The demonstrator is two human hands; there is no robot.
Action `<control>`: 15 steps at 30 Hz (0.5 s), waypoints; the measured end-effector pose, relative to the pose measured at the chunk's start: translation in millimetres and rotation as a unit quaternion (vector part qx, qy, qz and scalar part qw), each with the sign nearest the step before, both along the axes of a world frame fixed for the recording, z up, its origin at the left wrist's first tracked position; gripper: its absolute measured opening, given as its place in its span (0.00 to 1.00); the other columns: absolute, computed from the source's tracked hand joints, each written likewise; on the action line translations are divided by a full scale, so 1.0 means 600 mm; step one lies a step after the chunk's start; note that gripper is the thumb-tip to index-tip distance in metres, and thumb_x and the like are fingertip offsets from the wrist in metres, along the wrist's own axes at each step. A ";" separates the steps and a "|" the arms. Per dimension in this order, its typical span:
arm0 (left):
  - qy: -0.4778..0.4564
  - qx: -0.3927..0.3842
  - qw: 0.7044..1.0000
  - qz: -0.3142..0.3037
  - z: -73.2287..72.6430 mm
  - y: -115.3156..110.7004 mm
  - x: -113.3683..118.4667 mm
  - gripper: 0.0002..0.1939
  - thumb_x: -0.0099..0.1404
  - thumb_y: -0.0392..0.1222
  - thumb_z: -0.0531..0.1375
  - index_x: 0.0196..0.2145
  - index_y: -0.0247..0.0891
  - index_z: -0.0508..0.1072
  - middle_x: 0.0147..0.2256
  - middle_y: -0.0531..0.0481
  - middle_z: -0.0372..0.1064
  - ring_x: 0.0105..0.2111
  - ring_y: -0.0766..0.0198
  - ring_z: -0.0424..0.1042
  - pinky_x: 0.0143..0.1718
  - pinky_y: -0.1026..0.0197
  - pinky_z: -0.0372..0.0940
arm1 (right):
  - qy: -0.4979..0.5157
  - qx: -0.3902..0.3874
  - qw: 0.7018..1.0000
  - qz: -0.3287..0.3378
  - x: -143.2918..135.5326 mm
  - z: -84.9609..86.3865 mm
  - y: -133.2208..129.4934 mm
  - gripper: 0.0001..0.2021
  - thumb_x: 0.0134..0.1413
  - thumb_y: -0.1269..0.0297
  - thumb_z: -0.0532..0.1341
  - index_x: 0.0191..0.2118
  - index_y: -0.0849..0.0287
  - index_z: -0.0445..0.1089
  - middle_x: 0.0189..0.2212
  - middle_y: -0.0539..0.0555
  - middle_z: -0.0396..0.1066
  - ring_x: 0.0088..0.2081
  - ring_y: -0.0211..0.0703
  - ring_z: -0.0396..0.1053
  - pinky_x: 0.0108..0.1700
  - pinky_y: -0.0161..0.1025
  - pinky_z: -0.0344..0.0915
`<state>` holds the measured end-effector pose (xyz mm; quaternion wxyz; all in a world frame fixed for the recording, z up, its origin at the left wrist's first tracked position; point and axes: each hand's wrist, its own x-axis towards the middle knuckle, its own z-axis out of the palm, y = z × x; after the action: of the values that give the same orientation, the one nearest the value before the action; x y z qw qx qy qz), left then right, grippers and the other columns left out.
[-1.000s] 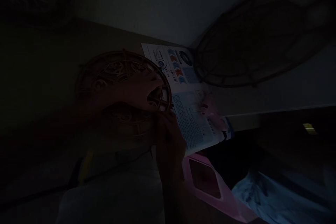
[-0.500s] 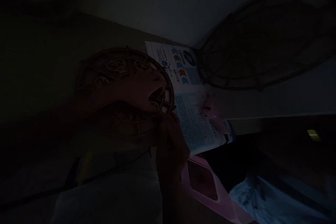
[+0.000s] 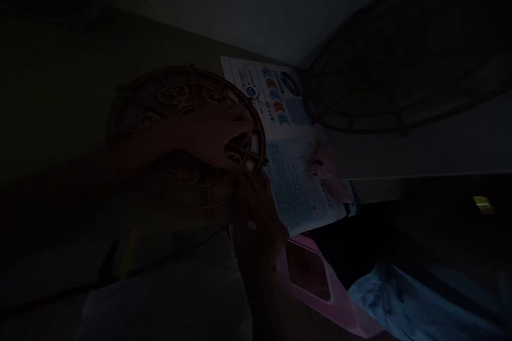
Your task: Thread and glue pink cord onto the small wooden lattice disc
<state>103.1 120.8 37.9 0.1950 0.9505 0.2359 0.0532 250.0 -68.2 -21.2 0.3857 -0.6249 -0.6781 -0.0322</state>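
Little has shifted since the earlier frames: the view has tipped slightly, the woven basket (image 3: 184, 133) is seen a touch higher and further left, and the right hand (image 3: 256, 218) has been drawn a little lower beneath its rim. At the far left nothing can be made out in the dark. Next, the round openwork basket is held tilted in front of the person, its scrolled lattice turned toward the camera. It is gripped by the left hand (image 3: 212, 138), whose fingers are closed over the rim at the basket's right edge. Just below that edge the right hand is raised, with its fingertips pinched at the rim where the weave ends; whether a strand or some small thing is held between them cannot be told in this light. As a judgement, the basket looks largely formed, and the work appears to be confined to that one spot on the rim; how much is left there cannot be seen. Just right of the hands a printed sheet (image 3: 288, 154) with blue text and small pictures is spread out. Below it a pink plastic container (image 3: 316, 282) is seen. Further right a large dark round frame (image 3: 400, 64) is leaned against the wall, and pale blue cloth (image 3: 408, 303) is bunched at the lower right.
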 end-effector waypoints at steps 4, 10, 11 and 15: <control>0.008 -0.018 1.000 0.005 -0.002 0.004 -0.001 0.29 0.63 0.64 0.63 0.48 0.35 0.72 0.57 0.35 0.62 0.54 0.44 0.62 0.60 0.44 0.56 | 0.004 -0.027 1.000 0.005 0.000 0.000 0.000 0.19 0.72 0.67 0.55 0.63 0.54 0.72 0.59 0.56 0.75 0.67 0.52 0.65 0.65 0.56 0.70; 0.042 -0.058 0.997 0.015 0.012 0.004 -0.001 0.29 0.64 0.62 0.64 0.51 0.37 0.70 0.60 0.35 0.60 0.52 0.45 0.62 0.58 0.43 0.56 | 0.009 -0.062 0.997 0.037 0.004 -0.005 0.005 0.17 0.69 0.62 0.62 0.61 0.55 0.72 0.59 0.59 0.74 0.65 0.53 0.68 0.64 0.58 0.69; 0.041 -0.060 0.997 0.015 0.014 0.003 0.000 0.28 0.63 0.62 0.64 0.50 0.37 0.70 0.60 0.34 0.60 0.52 0.45 0.61 0.59 0.42 0.56 | 0.012 -0.065 0.997 0.036 0.004 -0.005 0.004 0.18 0.69 0.60 0.62 0.60 0.56 0.71 0.59 0.59 0.73 0.63 0.52 0.69 0.63 0.58 0.69; 0.028 -0.062 0.998 0.009 0.016 0.000 0.001 0.27 0.62 0.62 0.64 0.47 0.37 0.70 0.59 0.35 0.61 0.52 0.45 0.62 0.59 0.43 0.56 | 0.025 -0.079 0.996 0.027 0.003 -0.005 0.002 0.19 0.68 0.54 0.62 0.59 0.57 0.71 0.60 0.60 0.71 0.59 0.52 0.71 0.61 0.58 0.69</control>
<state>103.6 121.1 47.8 0.2467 0.9356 0.2524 0.0135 251.7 -67.1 -24.3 0.3529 -0.6351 -0.6854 0.0475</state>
